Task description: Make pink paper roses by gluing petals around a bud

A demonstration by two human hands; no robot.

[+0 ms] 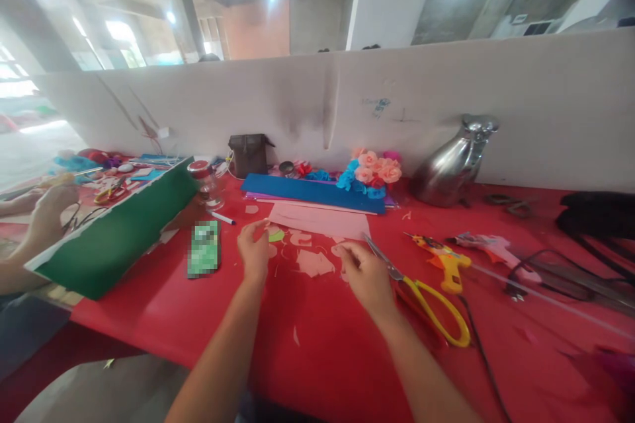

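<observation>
My left hand (254, 248) is at the left edge of the pink paper sheet (322, 219), thumb and index finger pinched together; anything between them is too small to make out. On the right, my right hand (366, 271) has its fingertips closed on a small pink paper piece (337, 250). Between the hands lie pink paper scraps (315, 263) and a light green piece (276, 236). Large scissors with yellow handles (436, 310) rest just right of my right hand, their blades pointing up and left.
Blue sheets (312, 193) and paper flowers (377, 170) lie behind. A steel jug (449, 162) and glue guns (449, 264) stand or lie right. Left are a phone (204, 249), a jar (207, 188), a green board (129, 231) and another person's hand (52, 211).
</observation>
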